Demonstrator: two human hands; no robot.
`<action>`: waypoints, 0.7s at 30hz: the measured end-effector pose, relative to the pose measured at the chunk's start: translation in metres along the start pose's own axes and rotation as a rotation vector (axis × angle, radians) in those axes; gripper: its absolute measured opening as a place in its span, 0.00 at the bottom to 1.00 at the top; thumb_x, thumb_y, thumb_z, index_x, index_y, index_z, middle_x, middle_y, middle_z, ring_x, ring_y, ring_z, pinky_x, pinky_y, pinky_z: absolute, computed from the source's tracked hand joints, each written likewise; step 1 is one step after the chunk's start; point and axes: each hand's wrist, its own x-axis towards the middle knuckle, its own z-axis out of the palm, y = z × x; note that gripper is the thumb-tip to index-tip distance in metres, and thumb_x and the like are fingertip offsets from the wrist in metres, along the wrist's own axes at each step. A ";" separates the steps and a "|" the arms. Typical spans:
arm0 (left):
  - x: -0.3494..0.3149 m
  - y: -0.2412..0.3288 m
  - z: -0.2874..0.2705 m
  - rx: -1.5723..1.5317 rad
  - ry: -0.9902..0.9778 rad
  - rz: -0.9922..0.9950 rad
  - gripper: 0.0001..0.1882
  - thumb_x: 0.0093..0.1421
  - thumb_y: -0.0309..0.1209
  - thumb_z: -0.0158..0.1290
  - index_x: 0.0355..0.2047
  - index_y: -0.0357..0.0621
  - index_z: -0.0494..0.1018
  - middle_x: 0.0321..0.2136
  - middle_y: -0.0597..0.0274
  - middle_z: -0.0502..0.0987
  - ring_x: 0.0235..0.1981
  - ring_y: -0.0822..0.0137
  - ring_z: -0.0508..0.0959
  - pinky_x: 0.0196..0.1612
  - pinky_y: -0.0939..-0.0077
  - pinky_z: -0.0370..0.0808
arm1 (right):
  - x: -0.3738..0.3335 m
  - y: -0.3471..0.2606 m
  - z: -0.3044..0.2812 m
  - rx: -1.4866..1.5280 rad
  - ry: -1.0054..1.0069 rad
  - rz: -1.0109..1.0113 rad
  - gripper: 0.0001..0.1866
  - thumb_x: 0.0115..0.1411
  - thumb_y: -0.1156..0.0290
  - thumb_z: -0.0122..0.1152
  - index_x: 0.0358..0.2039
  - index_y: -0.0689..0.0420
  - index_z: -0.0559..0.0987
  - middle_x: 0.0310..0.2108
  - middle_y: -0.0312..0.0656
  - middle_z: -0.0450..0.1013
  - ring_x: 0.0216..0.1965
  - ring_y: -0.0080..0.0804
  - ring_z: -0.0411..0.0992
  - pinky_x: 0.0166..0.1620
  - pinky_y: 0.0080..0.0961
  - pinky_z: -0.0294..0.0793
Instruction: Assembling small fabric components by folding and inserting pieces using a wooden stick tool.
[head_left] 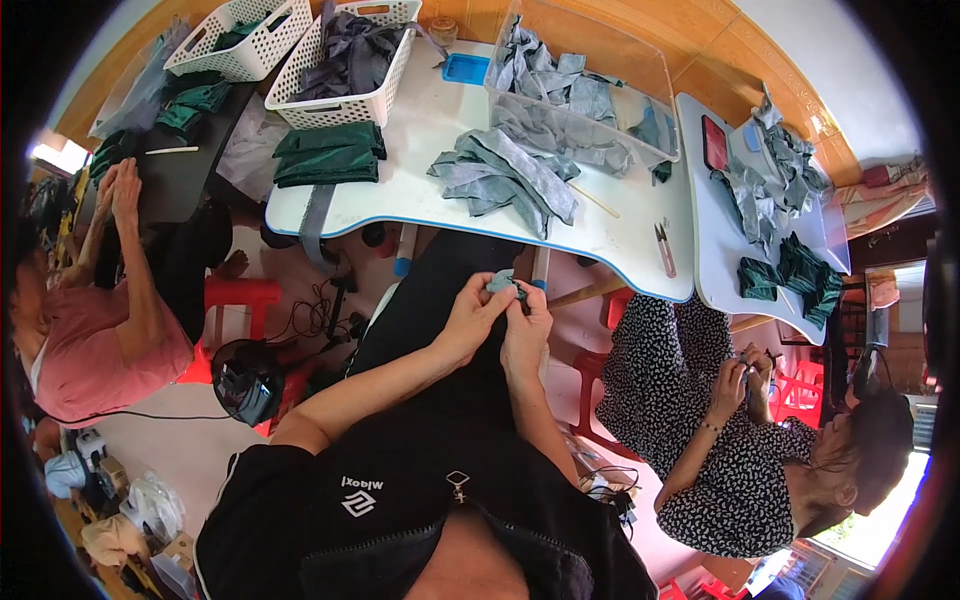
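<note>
Just in front of the table's near edge, a small bunched piece of grey-green fabric [503, 281] is pinched between my two hands. My left hand [474, 318] grips it from the left, thumb and fingertips pressed together. From the other side my right hand [526, 330] closes on the same piece, its thumb near the left fingertips. Most of the cloth is hidden by the fingers. Beyond them, a loose heap of grey fabric strips [507, 178] lies on the white table [400, 190], with a thin wooden stick [596, 200] beside it.
Small snips [665, 249] lie at the table's right. Folded dark green fabric [328, 156] sits left, before a white basket [345, 65] of strips. A clear bin [590, 125] stands behind. Co-workers sit either side: one in pink [130, 320], one in a patterned dress [735, 490].
</note>
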 end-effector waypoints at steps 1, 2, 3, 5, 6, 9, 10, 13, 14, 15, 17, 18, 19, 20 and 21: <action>0.007 -0.001 -0.004 0.060 0.043 0.093 0.15 0.89 0.35 0.72 0.64 0.41 0.83 0.52 0.66 0.90 0.52 0.80 0.86 0.59 0.78 0.81 | -0.004 0.000 0.007 -0.004 0.013 -0.002 0.13 0.83 0.82 0.74 0.64 0.66 0.95 0.55 0.34 0.81 0.55 0.23 0.80 0.62 0.25 0.78; 0.014 -0.003 -0.014 0.056 0.049 0.097 0.15 0.89 0.35 0.72 0.64 0.41 0.83 0.52 0.66 0.90 0.52 0.80 0.86 0.59 0.78 0.81 | -0.007 0.000 0.011 -0.008 0.026 -0.008 0.14 0.83 0.81 0.76 0.64 0.66 0.95 0.54 0.34 0.81 0.55 0.24 0.80 0.61 0.25 0.78; 0.019 -0.003 -0.029 0.239 0.053 0.161 0.13 0.88 0.34 0.73 0.61 0.41 0.82 0.45 0.69 0.88 0.46 0.82 0.84 0.51 0.79 0.79 | -0.009 0.000 0.013 0.070 0.004 0.046 0.14 0.81 0.81 0.80 0.63 0.66 0.96 0.52 0.32 0.79 0.53 0.23 0.78 0.59 0.23 0.76; 0.030 0.011 -0.032 0.299 0.132 0.247 0.12 0.86 0.31 0.75 0.51 0.42 0.81 0.30 0.77 0.81 0.33 0.84 0.77 0.36 0.78 0.70 | -0.026 0.009 0.008 -0.031 -0.076 0.040 0.14 0.81 0.80 0.80 0.63 0.66 0.96 0.50 0.31 0.78 0.52 0.22 0.76 0.58 0.23 0.74; 0.045 0.010 -0.056 0.400 0.163 0.248 0.14 0.84 0.33 0.77 0.47 0.41 0.81 0.27 0.73 0.81 0.30 0.82 0.74 0.34 0.72 0.71 | -0.032 0.014 0.008 -0.128 -0.148 0.032 0.13 0.81 0.80 0.81 0.62 0.66 0.96 0.49 0.30 0.77 0.51 0.21 0.75 0.56 0.22 0.72; 0.046 0.022 -0.072 0.554 0.166 0.280 0.15 0.83 0.34 0.78 0.45 0.41 0.82 0.27 0.73 0.81 0.30 0.81 0.72 0.34 0.71 0.71 | -0.042 0.009 0.021 -0.021 -0.256 0.116 0.11 0.82 0.78 0.81 0.61 0.66 0.96 0.43 0.26 0.73 0.46 0.18 0.71 0.53 0.21 0.69; 0.045 0.026 -0.076 0.644 0.148 0.276 0.15 0.83 0.34 0.78 0.45 0.42 0.82 0.27 0.73 0.80 0.30 0.81 0.72 0.34 0.70 0.71 | -0.043 0.008 0.026 0.011 -0.307 0.158 0.11 0.83 0.77 0.81 0.61 0.65 0.96 0.41 0.24 0.72 0.43 0.18 0.70 0.51 0.21 0.68; 0.039 0.042 -0.094 0.732 0.018 0.218 0.14 0.83 0.33 0.78 0.46 0.44 0.82 0.28 0.76 0.78 0.31 0.82 0.70 0.35 0.73 0.69 | -0.053 -0.001 0.038 -0.004 -0.414 0.312 0.05 0.87 0.73 0.78 0.52 0.61 0.94 0.35 0.20 0.67 0.37 0.16 0.65 0.46 0.23 0.65; 0.037 0.049 -0.097 0.726 -0.111 0.175 0.13 0.83 0.32 0.77 0.47 0.45 0.82 0.28 0.80 0.75 0.32 0.84 0.69 0.36 0.76 0.67 | -0.054 0.003 0.033 -0.009 -0.422 0.320 0.05 0.87 0.73 0.78 0.52 0.61 0.94 0.35 0.20 0.67 0.37 0.16 0.65 0.46 0.23 0.65; 0.036 0.057 -0.099 0.650 -0.253 0.096 0.12 0.84 0.32 0.77 0.47 0.45 0.82 0.28 0.82 0.74 0.32 0.85 0.70 0.37 0.77 0.67 | -0.055 0.007 0.028 0.086 -0.560 0.464 0.07 0.88 0.71 0.76 0.47 0.57 0.90 0.33 0.20 0.66 0.34 0.16 0.62 0.44 0.24 0.63; 0.024 0.067 -0.097 0.598 -0.393 0.082 0.13 0.84 0.33 0.77 0.47 0.45 0.83 0.28 0.80 0.75 0.32 0.84 0.71 0.36 0.75 0.69 | -0.068 0.008 0.028 0.235 -0.766 0.661 0.18 0.93 0.65 0.69 0.39 0.50 0.80 0.30 0.21 0.64 0.30 0.17 0.59 0.42 0.29 0.64; 0.019 0.072 -0.097 0.548 -0.541 0.072 0.13 0.83 0.35 0.77 0.46 0.45 0.83 0.28 0.79 0.77 0.32 0.84 0.73 0.36 0.73 0.70 | -0.074 0.004 0.031 0.235 -0.773 0.672 0.18 0.93 0.65 0.69 0.39 0.50 0.80 0.30 0.21 0.64 0.30 0.17 0.59 0.42 0.29 0.64; 0.015 0.078 -0.097 0.547 -0.535 0.072 0.13 0.83 0.35 0.77 0.46 0.45 0.83 0.28 0.79 0.77 0.32 0.84 0.73 0.36 0.73 0.70 | -0.077 0.003 0.029 0.413 -0.880 0.684 0.14 0.94 0.63 0.66 0.45 0.52 0.83 0.27 0.22 0.62 0.28 0.19 0.58 0.42 0.32 0.65; 0.011 0.085 -0.096 0.569 -0.568 0.038 0.13 0.84 0.35 0.77 0.47 0.45 0.83 0.29 0.78 0.77 0.33 0.83 0.74 0.37 0.73 0.72 | -0.078 0.001 0.029 0.594 -0.983 0.689 0.14 0.96 0.61 0.63 0.50 0.55 0.86 0.24 0.23 0.60 0.26 0.20 0.58 0.42 0.36 0.66; 0.009 0.091 -0.094 0.592 -0.604 0.005 0.12 0.85 0.35 0.76 0.48 0.44 0.84 0.30 0.78 0.78 0.34 0.83 0.74 0.38 0.73 0.73 | -0.076 0.005 0.031 0.568 -1.091 0.532 0.21 0.98 0.52 0.57 0.57 0.57 0.85 0.21 0.23 0.58 0.23 0.21 0.55 0.43 0.39 0.66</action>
